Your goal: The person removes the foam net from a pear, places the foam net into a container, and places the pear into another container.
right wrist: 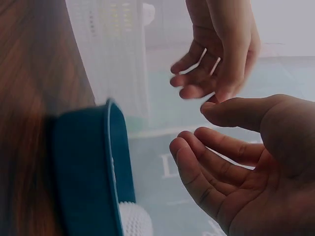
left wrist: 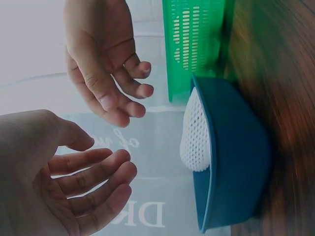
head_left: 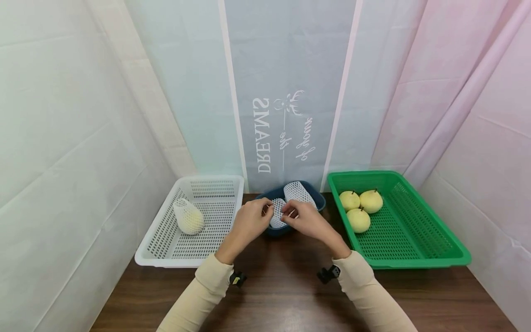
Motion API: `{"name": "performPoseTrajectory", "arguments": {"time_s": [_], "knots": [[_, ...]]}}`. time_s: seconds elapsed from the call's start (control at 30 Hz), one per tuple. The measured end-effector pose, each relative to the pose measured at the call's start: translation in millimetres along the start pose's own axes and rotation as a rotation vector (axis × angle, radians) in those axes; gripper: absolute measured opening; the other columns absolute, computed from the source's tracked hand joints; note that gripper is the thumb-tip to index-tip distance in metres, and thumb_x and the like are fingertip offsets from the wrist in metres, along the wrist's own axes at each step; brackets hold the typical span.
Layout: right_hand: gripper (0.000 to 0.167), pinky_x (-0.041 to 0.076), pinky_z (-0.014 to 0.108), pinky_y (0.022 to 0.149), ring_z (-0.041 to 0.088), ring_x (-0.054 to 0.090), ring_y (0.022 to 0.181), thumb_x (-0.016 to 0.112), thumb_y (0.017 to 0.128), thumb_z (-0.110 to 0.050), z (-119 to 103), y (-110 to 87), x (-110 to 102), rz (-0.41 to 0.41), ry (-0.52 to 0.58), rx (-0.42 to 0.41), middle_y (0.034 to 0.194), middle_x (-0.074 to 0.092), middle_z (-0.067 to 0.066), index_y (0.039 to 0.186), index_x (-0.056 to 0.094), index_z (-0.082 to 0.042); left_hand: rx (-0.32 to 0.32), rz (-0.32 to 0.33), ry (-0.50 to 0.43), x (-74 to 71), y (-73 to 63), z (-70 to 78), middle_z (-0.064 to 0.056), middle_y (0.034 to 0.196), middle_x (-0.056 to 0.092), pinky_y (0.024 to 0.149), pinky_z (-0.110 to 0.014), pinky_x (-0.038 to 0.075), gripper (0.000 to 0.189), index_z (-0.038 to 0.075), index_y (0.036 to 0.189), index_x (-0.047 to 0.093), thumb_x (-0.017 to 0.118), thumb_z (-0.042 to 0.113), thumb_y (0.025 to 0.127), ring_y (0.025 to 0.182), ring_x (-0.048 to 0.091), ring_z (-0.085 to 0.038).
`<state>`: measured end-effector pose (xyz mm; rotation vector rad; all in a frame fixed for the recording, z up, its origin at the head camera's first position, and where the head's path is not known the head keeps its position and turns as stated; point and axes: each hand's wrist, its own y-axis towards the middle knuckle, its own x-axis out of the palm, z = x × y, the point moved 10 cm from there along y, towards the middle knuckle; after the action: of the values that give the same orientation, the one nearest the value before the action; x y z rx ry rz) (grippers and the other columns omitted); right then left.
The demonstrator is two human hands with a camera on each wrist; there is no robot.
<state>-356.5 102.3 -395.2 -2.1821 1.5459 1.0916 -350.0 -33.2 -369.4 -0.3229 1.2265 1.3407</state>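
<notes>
My left hand (head_left: 251, 217) and right hand (head_left: 310, 222) hover over a dark blue plastic bin (left wrist: 241, 157), palms facing each other. In both wrist views the fingers are loosely bent with nothing between them, and the hands sit close together above the rim. White foam fruit nets lie in the bin: one (head_left: 297, 191) sticks up at the back right, another (head_left: 277, 214) shows between my hands. A pear in a foam net (head_left: 191, 220) rests in the white basket (head_left: 143, 249) on the left. Three bare yellow pears (head_left: 358, 221) sit in the green basket (head_left: 415, 263) on the right.
The baskets and bin stand in a row on a dark wood table (head_left: 274, 295), against a hanging cloth (head_left: 286, 55) with printed lettering. White cloth walls (head_left: 62, 161) close off both sides. Dark wrist cameras (head_left: 328, 274) are strapped at both sleeves.
</notes>
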Motion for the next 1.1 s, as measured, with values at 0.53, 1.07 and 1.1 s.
{"name": "performPoseTrajectory", "arguments": {"time_s": [0.53,1.07,1.1], "knots": [[0.021,0.06,0.029,0.075,0.02,0.074,0.093,0.074,0.1,-0.014,-20.0,16.7,41.6,-0.046,0.077,0.007,0.109,0.076,0.01,0.117,0.072,-0.004,-0.075,-0.015,-0.066,-17.6,-1.3,-38.2,-0.007,0.101,0.079,0.072,-0.039,0.06,0.02,0.008,0.114,0.078,0.063,0.02,0.107,0.075,0.069,-0.017],[0.022,0.058,0.026,0.067,0.01,0.07,0.072,0.072,0.101,-0.015,-33.2,36.0,84.5,-0.117,0.174,0.012,0.102,0.076,0.011,0.118,0.07,0.0,-0.14,-0.018,-0.042,-34.1,-2.3,-70.3,-0.009,0.096,0.078,0.066,-0.036,0.055,0.022,0.007,0.112,0.078,0.061,0.019,0.107,0.071,0.065,-0.017],[0.023,0.058,0.027,0.067,0.011,0.071,0.072,0.072,0.102,-0.016,-33.4,36.8,87.2,-0.124,0.179,0.015,0.102,0.076,0.011,0.119,0.07,0.0,-0.143,-0.019,-0.044,-35.1,-3.0,-72.1,-0.009,0.095,0.078,0.066,-0.036,0.055,0.022,0.007,0.112,0.078,0.061,0.019,0.107,0.071,0.065,-0.017]]}}
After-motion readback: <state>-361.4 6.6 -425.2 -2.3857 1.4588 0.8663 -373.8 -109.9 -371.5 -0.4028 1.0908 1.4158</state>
